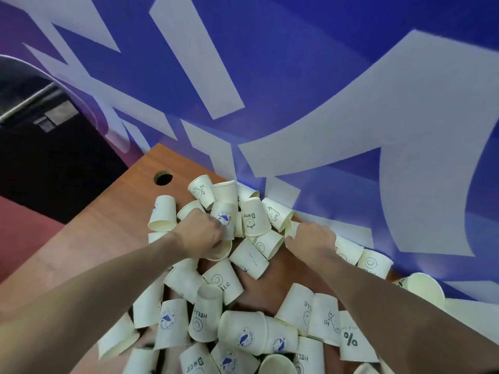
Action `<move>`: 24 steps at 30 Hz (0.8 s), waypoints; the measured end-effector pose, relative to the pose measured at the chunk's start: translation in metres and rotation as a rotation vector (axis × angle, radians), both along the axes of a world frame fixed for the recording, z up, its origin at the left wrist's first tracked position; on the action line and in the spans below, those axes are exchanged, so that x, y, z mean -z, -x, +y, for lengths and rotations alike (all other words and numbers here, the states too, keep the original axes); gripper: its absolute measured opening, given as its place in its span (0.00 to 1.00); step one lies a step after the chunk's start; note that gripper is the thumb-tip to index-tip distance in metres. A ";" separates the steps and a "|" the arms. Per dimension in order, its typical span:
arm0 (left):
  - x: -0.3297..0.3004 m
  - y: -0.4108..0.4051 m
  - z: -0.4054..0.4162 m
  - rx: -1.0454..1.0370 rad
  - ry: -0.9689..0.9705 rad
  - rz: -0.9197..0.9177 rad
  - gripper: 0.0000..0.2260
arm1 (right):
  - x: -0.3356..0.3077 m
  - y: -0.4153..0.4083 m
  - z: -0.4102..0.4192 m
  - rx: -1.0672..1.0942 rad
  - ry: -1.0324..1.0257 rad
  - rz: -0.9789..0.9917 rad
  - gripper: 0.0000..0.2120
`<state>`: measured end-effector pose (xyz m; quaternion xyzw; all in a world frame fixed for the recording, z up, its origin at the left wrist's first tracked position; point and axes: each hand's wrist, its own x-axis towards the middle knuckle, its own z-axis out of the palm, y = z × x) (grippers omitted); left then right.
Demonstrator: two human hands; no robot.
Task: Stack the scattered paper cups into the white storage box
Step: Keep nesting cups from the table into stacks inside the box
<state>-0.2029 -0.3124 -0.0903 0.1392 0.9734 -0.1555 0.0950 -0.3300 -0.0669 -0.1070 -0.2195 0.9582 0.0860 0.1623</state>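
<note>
1. Reaching with both arms into the heap of paper cups on the wooden table, we work at its far end, toward twelve o'clock.
2. Our left hand has its fingers curled round a cup with a blue round logo; that cup stands rim-down against the knuckles, at two o'clock from the wrist. A second cup lies mouth-open just under the same fingers; we cannot tell whether they hold it too.
3. Our right hand lies knuckles-up on the pile, fingers bent down among the cups. A cup touches its fingertips at ten o'clock, but the fingers are hidden, so we cannot tell whether they clasp it.
4. Between the two hands lies a "Bear" cup, rim toward us, touching the logo cup's side.
5. More cups lie tumbled at six o'clock, between and under our forearms.
6. A blue and white banner rises behind the table, and a round hole pierces the tabletop at eleven o'clock from the left hand.
</note>
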 end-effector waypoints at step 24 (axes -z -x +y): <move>-0.106 -0.041 0.077 -0.590 -0.264 0.225 0.15 | -0.098 -0.113 0.132 0.426 0.445 -0.166 0.14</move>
